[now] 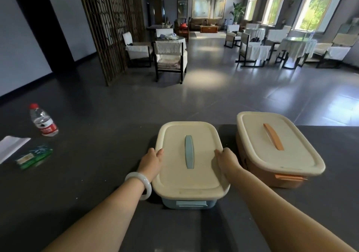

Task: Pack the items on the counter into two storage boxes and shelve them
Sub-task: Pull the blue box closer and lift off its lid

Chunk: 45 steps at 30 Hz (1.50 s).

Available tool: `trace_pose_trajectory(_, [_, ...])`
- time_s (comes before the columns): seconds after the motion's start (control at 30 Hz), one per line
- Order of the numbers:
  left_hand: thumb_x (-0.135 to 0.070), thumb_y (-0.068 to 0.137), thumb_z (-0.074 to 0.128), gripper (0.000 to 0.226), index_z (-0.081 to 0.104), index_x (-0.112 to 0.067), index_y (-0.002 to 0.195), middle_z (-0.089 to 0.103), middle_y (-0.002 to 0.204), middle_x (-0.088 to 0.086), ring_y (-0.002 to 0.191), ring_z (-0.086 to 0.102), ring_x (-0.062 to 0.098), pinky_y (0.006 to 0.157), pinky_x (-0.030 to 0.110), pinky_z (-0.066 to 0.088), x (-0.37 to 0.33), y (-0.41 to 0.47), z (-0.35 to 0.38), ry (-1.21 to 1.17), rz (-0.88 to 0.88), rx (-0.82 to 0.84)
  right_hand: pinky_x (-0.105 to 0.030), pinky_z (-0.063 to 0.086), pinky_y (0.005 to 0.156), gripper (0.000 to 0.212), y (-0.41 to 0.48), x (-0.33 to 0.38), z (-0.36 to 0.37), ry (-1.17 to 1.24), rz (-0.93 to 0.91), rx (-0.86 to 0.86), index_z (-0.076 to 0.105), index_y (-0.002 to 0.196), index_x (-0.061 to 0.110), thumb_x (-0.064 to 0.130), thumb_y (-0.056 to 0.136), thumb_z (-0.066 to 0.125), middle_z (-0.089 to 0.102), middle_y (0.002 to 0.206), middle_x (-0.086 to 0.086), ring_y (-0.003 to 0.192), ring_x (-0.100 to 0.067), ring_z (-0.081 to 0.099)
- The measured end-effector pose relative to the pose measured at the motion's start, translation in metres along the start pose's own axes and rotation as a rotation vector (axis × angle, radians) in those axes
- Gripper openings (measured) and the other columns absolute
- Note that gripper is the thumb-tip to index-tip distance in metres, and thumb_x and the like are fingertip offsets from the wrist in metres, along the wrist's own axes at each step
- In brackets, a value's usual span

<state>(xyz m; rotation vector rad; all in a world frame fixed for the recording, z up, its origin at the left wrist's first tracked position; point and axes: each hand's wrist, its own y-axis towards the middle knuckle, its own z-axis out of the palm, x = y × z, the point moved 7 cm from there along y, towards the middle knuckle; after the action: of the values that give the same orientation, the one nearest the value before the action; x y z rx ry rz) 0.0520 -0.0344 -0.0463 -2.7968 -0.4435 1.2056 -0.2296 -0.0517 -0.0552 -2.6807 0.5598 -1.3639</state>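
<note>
Bench [97, 183]: dark, matte top that carries both boxes and a few loose things.
Blue box [188, 203]: stands near the front middle of the bench, closed under a cream lid [171, 174] with a blue handle [189, 151] running down its centre.
Left hand [153, 159]: against the left edge of the blue box's lid, thumb lying on top of the rim. The fingers drop out of sight down the side and seem to curl under the rim in a grip. A pale bangle [138, 183] is on the wrist.
Right hand [227, 158]: mirrors it on the right edge, thumb on the rim, fingers hidden below and apparently hooked under in the same hold.
Orange box [260, 176]: just beside the blue box on its right, set slightly askew, closed with a cream lid and an orange handle [273, 136].
Far left of bench: a water bottle [43, 120] with a red cap stands upright. Nearer lie a green packet [34, 157] and a white sheet [9, 147], well apart from the boxes.
</note>
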Motion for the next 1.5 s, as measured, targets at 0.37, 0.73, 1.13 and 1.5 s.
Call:
trace_pose_trajectory(0.37, [-0.048,0.100,0.035,0.039,0.048,-0.013,0.088,0.057,0.084,0.004,0.071,0.055,0.018,0.054,0.031,0.035,0.098,-0.099,-0.076,-0.039,-0.108,-0.125,-0.032,0.036,0.063,0.029,-0.104,0.021,0.073,0.065,-0.064,0.119,0.049,0.111,0.002,0.028,0.104,0.040,0.052,0.087,-0.005,0.073,-0.017,0.050])
trace_pose_trajectory(0.73, [-0.048,0.101,0.035,0.037,0.047,-0.018,0.082,0.056,0.084,0.003,0.069,0.053,0.013,0.053,0.028,0.033,0.203,-0.123,-0.180,0.030,-0.112,-0.123,-0.036,0.043,0.077,0.035,-0.206,0.071,0.175,0.174,-0.032,0.146,0.048,0.119,-0.003,0.026,0.101,0.041,0.053,0.102,-0.013,0.092,-0.030,0.054])
trace_pose_trajectory(1.13, [-0.045,0.101,0.036,0.038,0.050,-0.011,0.090,0.054,0.081,0.002,0.069,0.052,0.014,0.057,0.030,0.034,0.301,-0.114,-0.274,-0.004,-0.019,-0.033,-0.038,0.045,0.074,0.029,-0.294,0.111,0.277,0.243,0.058,0.039,0.050,0.109,0.003,0.029,0.098,0.043,0.054,0.097,-0.010,0.080,-0.023,0.052])
trace_pose_trajectory(1.5, [-0.045,0.097,0.048,0.053,0.040,-0.013,0.138,0.060,0.100,-0.002,0.080,0.060,0.009,0.060,0.024,0.046,0.316,-0.125,-0.273,-0.297,-0.068,0.037,-0.032,0.048,0.062,0.036,-0.318,0.112,0.270,0.220,0.015,0.113,0.053,0.121,0.019,0.043,0.093,0.055,0.064,0.097,-0.003,0.082,-0.019,0.063])
